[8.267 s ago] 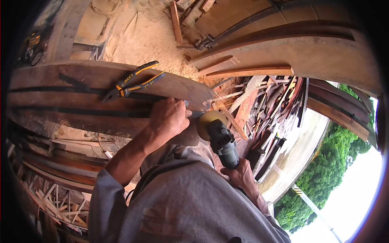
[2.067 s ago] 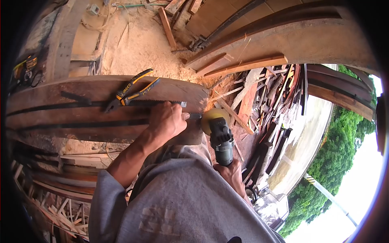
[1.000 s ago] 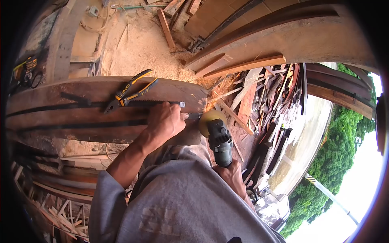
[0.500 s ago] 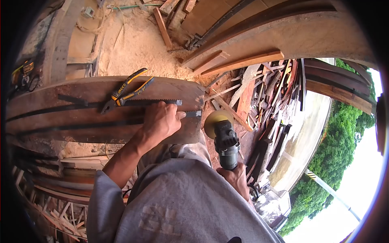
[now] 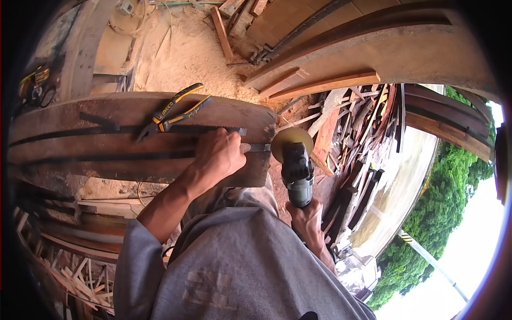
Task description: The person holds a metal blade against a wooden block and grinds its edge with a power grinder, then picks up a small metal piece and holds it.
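Observation:
My left hand [image 5: 220,154] is closed over a dark toothed saw blade [image 5: 184,129] on a long wooden board [image 5: 138,148]. A second dark strip [image 5: 258,148] runs beside it, nearer my body, its bare metal end by my fingers. Pliers with yellow and black handles [image 5: 173,110] lie open on the board, left of my hand. My right hand [image 5: 305,212] is wrapped round the rear of an angle grinder [image 5: 298,178]. The grinder's yellowish disc [image 5: 292,143] is just past the board's right end; whether it touches the strip cannot be told.
Sawdust covers the ground [image 5: 186,48] beyond the board. A large curved timber [image 5: 405,53] stands at the upper right, with a heap of wood offcuts [image 5: 368,112] below it. More planks [image 5: 90,234] lie at the lower left, and another tool [image 5: 36,88] at the far left.
The grinder in my right hand has moved up slightly, its disc now nearer the board's end. My left hand still presses on the blade. The whole view has shifted a little.

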Tool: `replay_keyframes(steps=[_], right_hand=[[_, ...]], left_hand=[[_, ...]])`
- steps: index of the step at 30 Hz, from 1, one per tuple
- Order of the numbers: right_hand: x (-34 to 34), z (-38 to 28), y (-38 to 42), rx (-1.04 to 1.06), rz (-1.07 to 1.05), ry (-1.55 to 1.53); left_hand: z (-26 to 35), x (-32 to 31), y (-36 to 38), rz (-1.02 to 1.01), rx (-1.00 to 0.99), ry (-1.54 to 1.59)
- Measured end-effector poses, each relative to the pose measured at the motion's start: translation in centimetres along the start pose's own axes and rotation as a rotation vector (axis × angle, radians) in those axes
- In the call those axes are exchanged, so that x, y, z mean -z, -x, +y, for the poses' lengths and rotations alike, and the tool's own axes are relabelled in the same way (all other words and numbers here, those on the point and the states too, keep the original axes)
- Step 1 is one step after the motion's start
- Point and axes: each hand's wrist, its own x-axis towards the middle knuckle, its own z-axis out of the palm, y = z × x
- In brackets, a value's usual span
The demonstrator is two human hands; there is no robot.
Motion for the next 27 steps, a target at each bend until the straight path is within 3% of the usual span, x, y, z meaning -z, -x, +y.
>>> replay_keyframes(steps=[4,22,27], right_hand=[[0.1,-0.4,-0.2,-0.106,-0.006,0.061],[-0.8,-0.1,-1.3,0.068,0.080,-0.016],[-0.6,0.2,-1.4,-0.010,0.054,0.022]], left_hand=[[0.3,0.4,-0.1,-0.078,0.066,-0.018],[-0.5,-1.0,0.0,0.043,0.008,-0.023],[-0.2,-0.4,0.0,0.045,0.006,0.007]])
